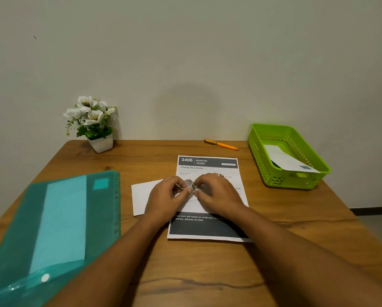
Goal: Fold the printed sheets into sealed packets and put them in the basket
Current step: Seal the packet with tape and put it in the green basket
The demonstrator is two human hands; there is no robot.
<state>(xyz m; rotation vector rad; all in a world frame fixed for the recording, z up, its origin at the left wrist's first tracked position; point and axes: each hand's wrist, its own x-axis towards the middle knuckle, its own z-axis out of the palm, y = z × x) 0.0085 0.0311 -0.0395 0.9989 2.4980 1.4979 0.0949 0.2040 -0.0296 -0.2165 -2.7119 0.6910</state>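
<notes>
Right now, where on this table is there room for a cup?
Bare table: between flower pot and pen; in front of the basket, right of the printed sheet. Crowded: the middle, where left hand and right hand hold a tape roll; the folder covers the left.

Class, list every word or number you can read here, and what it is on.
"3406": printed sheet, top band.
"BEDROOM": same band.
"Change Bed Sheets": under it.
"with old sheet on mattress", "nearby, pillows on bed": bottom band.
Other small print, packet label in basket: too blurred.
</notes>
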